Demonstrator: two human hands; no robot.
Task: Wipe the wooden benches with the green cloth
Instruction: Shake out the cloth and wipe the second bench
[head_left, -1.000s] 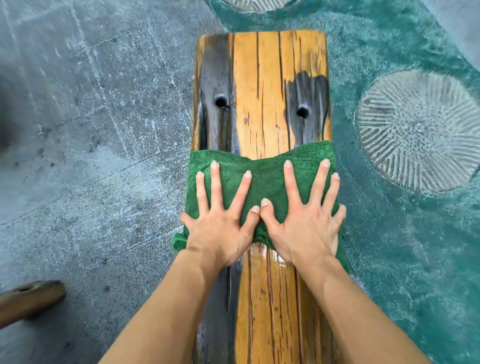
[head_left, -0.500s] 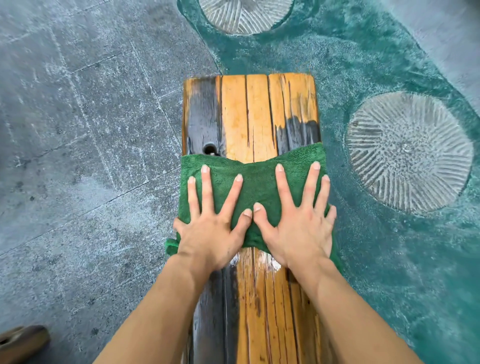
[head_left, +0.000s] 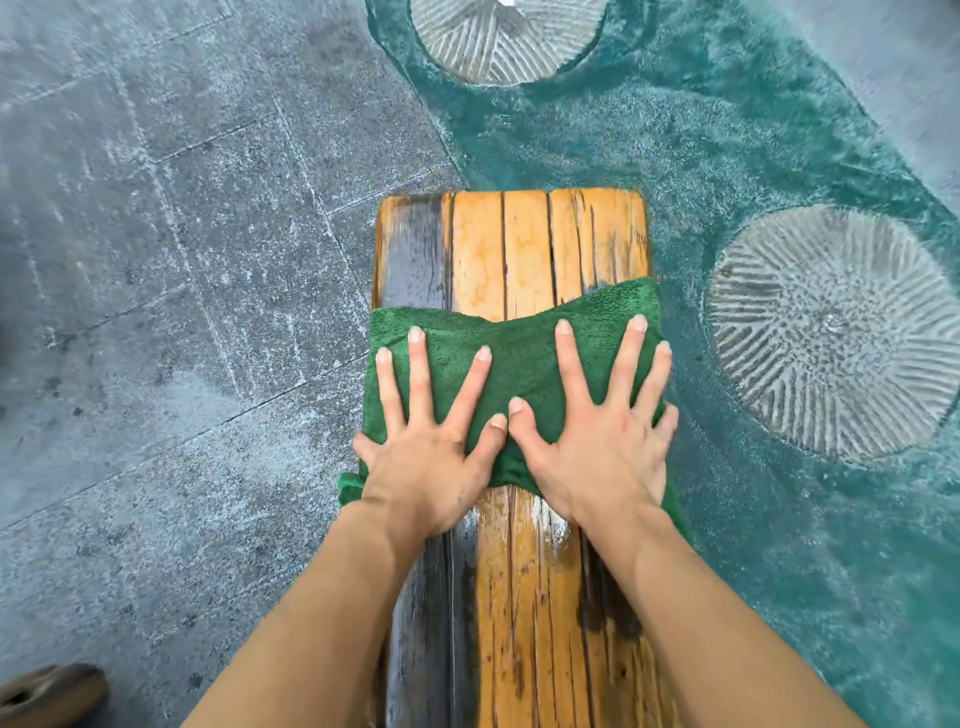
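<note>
Flat, both hands (head_left: 514, 457) on green cloth (head_left: 519, 364).

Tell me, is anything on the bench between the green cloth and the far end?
Nothing visible. The left hand and right hand press flat on the green cloth; the wooden bench ahead shows only bare planks.

The bench (head_left: 524, 249) is cracked, wet-glossy orange wood with dark stains, under a fluffy green terry cloth (head_left: 519, 358), beside rough grey stone paving (head_left: 182, 260).

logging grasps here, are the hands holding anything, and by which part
Nothing is gripped: the left hand and right hand press flat, fingers spread, on the green cloth.
</note>
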